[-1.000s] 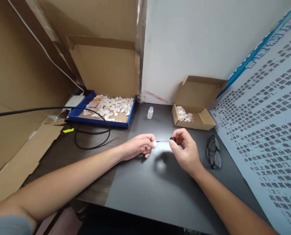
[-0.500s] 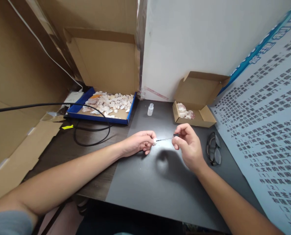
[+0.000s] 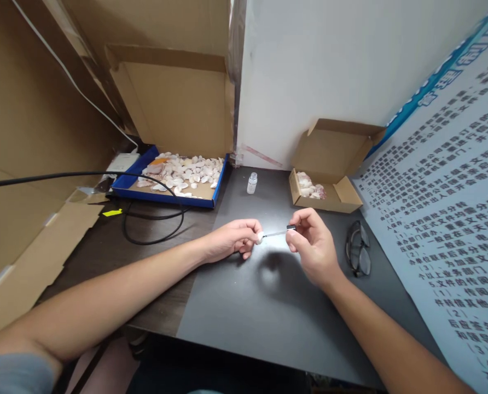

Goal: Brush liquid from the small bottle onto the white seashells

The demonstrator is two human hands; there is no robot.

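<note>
Between the thumb and fingers of my left hand point(image 3: 238, 239) is a small white shell point(image 3: 260, 237), mostly covered by the fingertips. My right hand point(image 3: 312, 246) pinches the black cap of a thin brush applicator point(image 3: 276, 233). Its tip points left and reaches the shell; I cannot tell whether it touches. Both hands are above the grey mat, with a dark shadow under the right one. Beyond them, a small uncapped clear bottle point(image 3: 252, 184) with whitish contents stands upright.
A blue-edged tray point(image 3: 166, 199) of white shells is at the back left, with a black cable point(image 3: 154, 217) looping over its front. At the back right, an open cardboard box point(image 3: 330, 204) contains shells. Glasses point(image 3: 358, 249) lie right of my right hand.
My right hand has shifted slightly left and turned, so more of the applicator's black cap shows. The left hand keeps the shell in nearly the same place.
</note>
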